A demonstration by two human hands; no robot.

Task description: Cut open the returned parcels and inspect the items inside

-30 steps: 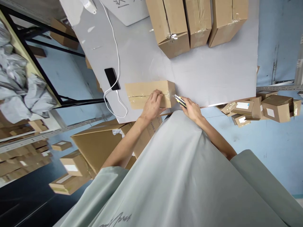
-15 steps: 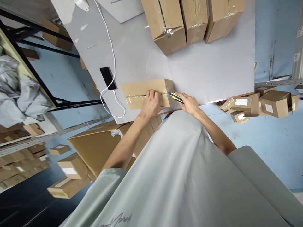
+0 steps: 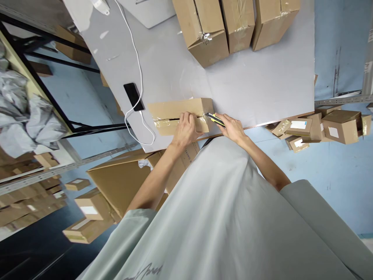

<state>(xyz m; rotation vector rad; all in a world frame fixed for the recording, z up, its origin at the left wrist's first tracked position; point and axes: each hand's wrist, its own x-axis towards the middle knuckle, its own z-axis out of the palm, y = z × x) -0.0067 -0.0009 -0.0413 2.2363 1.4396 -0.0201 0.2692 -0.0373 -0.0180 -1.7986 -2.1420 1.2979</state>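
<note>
From here I see the left hand (image 3: 185, 128) pressing, fingers bent, on a small box (image 3: 179, 107) at the table's (image 3: 262, 85) near edge. The right hand (image 3: 230, 127) grips a cutter (image 3: 217, 120), blade at the box's end.

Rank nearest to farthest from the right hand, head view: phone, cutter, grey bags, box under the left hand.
1. Cutter: in the right hand.
2. Box: under the left hand.
3. Phone: left of box.
4. Grey bags: far left.
</note>
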